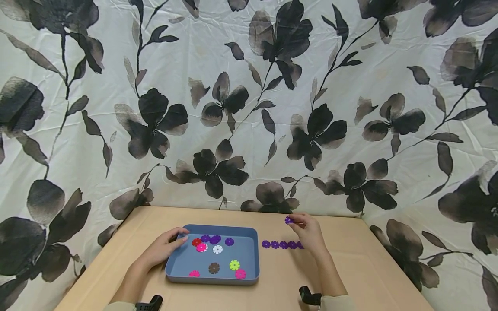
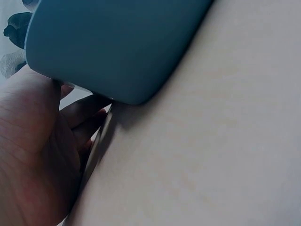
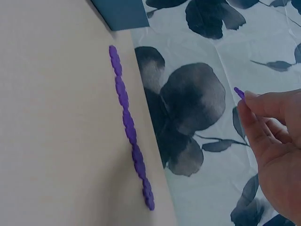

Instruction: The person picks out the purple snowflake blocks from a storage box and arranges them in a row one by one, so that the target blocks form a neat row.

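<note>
My right hand [image 1: 309, 233] is raised over the table and pinches a purple notched plastic disc [image 1: 288, 220] between thumb and fingertips. In the right wrist view the same disc [image 3: 239, 92] shows edge-on. Below that hand, a row of several purple discs [image 1: 275, 245] lies on the table, its right end partly hidden by the hand. At the tray's left side, my left hand [image 1: 161, 248] grips the rim of the blue-grey tray [image 1: 253, 255]. Scattered inside are purple [image 1: 229, 242], red, pink, white [image 1: 217, 249], brown [image 1: 214, 268] and lime-green discs [image 1: 234, 264].
The tray and disc row stand on a light wood-coloured table [image 1: 373, 268]. Behind its far edge hangs a white cloth [image 1: 272, 129] with dark flowers. Black devices [image 1: 310, 296] are strapped at both wrists.
</note>
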Demonstrator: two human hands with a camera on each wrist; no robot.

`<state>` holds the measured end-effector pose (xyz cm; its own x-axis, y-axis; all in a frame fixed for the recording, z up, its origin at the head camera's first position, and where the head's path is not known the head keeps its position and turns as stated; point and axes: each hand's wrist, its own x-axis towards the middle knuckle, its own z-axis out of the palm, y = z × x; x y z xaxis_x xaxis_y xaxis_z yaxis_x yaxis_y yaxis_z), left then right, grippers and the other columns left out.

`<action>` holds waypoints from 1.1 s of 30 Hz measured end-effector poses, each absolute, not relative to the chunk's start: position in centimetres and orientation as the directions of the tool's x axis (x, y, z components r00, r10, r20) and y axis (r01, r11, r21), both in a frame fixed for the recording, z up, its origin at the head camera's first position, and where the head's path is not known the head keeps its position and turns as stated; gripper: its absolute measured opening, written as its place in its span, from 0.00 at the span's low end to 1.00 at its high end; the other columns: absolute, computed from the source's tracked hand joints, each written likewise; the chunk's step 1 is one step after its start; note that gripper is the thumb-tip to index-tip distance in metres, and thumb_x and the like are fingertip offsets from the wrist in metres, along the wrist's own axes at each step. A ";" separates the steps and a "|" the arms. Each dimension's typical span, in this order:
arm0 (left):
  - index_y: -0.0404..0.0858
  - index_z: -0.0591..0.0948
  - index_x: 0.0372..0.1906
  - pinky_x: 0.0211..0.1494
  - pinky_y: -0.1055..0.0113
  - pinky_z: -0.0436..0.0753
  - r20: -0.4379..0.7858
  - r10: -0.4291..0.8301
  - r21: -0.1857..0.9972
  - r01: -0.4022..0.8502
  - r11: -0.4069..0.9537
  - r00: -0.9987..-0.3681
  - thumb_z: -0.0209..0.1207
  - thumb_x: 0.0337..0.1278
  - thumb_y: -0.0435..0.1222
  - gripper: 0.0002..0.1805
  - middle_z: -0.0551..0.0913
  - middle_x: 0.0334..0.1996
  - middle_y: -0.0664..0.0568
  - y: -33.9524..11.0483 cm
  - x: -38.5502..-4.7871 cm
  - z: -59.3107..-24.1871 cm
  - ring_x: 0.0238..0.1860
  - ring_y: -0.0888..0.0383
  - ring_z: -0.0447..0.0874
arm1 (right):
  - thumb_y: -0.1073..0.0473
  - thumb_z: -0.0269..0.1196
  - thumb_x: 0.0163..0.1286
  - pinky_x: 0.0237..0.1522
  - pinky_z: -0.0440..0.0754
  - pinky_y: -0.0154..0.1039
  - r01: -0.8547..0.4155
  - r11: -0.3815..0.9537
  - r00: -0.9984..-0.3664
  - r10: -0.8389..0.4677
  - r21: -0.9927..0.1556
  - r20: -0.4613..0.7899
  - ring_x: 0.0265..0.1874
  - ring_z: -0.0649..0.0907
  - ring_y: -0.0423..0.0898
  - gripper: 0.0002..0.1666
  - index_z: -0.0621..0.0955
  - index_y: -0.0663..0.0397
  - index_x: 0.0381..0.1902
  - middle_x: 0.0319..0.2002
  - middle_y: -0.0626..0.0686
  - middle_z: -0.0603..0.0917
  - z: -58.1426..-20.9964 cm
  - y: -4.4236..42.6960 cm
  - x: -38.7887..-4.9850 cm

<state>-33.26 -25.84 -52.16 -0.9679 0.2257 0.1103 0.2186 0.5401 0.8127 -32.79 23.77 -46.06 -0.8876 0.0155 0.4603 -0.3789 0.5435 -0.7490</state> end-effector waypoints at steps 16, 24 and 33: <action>0.42 0.80 0.64 0.78 0.33 0.62 0.134 0.227 0.810 0.239 0.535 -0.965 0.58 0.76 0.52 0.23 0.77 0.70 0.40 -25.7 -32.8 -51.7 0.78 0.34 0.64 | 0.70 0.71 0.66 0.45 0.84 0.25 -0.299 0.593 -0.913 0.049 -0.747 0.405 0.48 0.88 0.57 0.14 0.88 0.63 0.50 0.49 0.61 0.88 -46.8 27.8 -33.2; 0.43 0.80 0.63 0.78 0.33 0.63 0.134 0.227 0.810 0.239 0.536 -0.965 0.58 0.75 0.53 0.24 0.78 0.69 0.41 -25.7 -32.9 -51.8 0.77 0.34 0.65 | 0.70 0.71 0.66 0.50 0.88 0.38 -0.256 0.641 -0.922 0.063 -0.724 0.382 0.48 0.88 0.58 0.15 0.87 0.65 0.51 0.49 0.61 0.88 -47.6 29.2 -33.3; 0.43 0.80 0.64 0.78 0.33 0.62 0.130 0.227 0.812 0.235 0.534 -0.965 0.58 0.75 0.52 0.23 0.77 0.70 0.41 -25.7 -33.0 -51.9 0.78 0.34 0.64 | 0.71 0.70 0.66 0.51 0.88 0.46 -0.194 0.670 -0.942 0.077 -0.716 0.326 0.48 0.88 0.59 0.16 0.86 0.68 0.51 0.47 0.63 0.87 -48.5 30.2 -32.8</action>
<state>-32.98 -25.66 -51.92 -0.9652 0.2270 0.1296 0.2347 0.5343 0.8121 -32.81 30.24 -48.46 -0.9421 0.0769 0.3265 -0.1935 0.6705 -0.7162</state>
